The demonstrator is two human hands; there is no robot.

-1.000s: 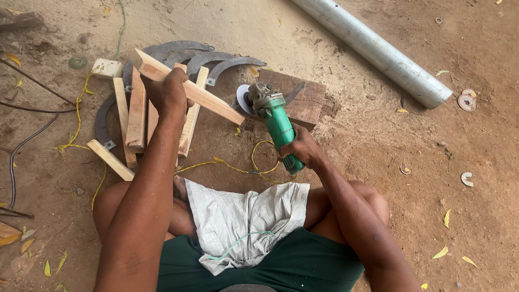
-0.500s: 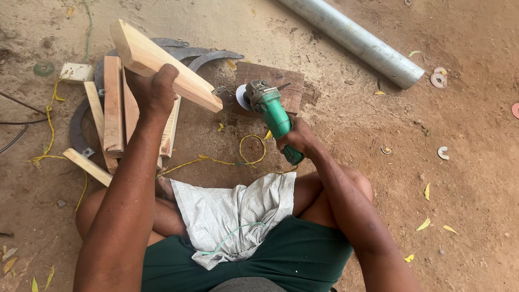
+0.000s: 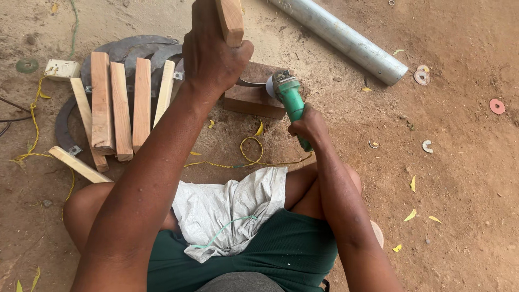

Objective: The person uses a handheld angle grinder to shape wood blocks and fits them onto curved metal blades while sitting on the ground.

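Note:
My left hand (image 3: 213, 51) is raised high and grips a light wooden stick (image 3: 231, 20) that runs up out of the top of the view. My right hand (image 3: 308, 125) holds the green angle grinder (image 3: 290, 100) by its body, its disc end resting by a brown wooden block (image 3: 253, 96) on the dirt floor. Several more cut wooden sticks (image 3: 121, 103) lie side by side on the ground to the left, over dark curved metal blades (image 3: 132, 48).
A grey metal pipe (image 3: 346, 39) lies at the top right. A white socket box (image 3: 61, 68) and yellow cord (image 3: 248, 157) sit on the ground. A white cloth (image 3: 230, 208) covers my lap. Small discs (image 3: 496, 106) are scattered at right.
My left hand has lifted the wooden stick up from the pile toward the camera. The grinder hand has stayed by the block.

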